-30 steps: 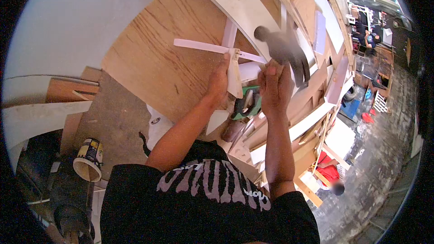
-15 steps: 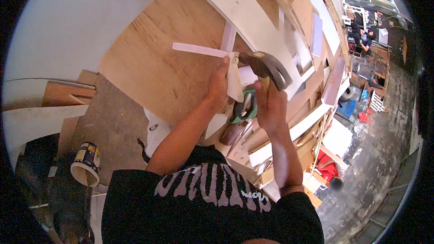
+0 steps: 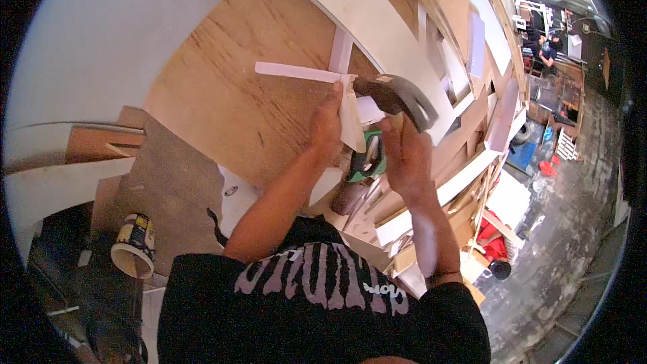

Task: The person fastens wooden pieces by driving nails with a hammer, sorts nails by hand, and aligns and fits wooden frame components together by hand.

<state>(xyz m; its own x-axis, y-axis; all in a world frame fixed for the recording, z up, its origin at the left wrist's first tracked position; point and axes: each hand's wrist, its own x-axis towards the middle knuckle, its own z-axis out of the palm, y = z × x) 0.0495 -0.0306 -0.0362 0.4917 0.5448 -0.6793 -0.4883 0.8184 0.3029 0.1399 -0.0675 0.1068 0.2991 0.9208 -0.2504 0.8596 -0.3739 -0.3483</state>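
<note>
My left hand (image 3: 327, 125) is closed around a short pale wooden block (image 3: 351, 118), with its thumb near the block's top end. A thin white strip (image 3: 296, 73) sticks out leftward from that top end, over the brown plywood sheet (image 3: 236, 61). My right hand (image 3: 408, 155) grips a claw hammer (image 3: 408, 102) close below its dark head. The hammer's face is against or very near the block's upper right side; I cannot tell which. Between my forearms lies a green and black object (image 3: 367, 162), partly hidden.
A long white curved board (image 3: 344, 3) crosses above my hands. Wood offcuts (image 3: 465, 182) pile up at the right. A paint bucket (image 3: 133, 246) lies tipped at the lower left. Far right, a person (image 3: 547, 50) is beyond the dark floor (image 3: 559, 209).
The view has shifted slightly. Both hands, the block and the hammer hold nearly the same positions, with the hammer head still beside the block.
</note>
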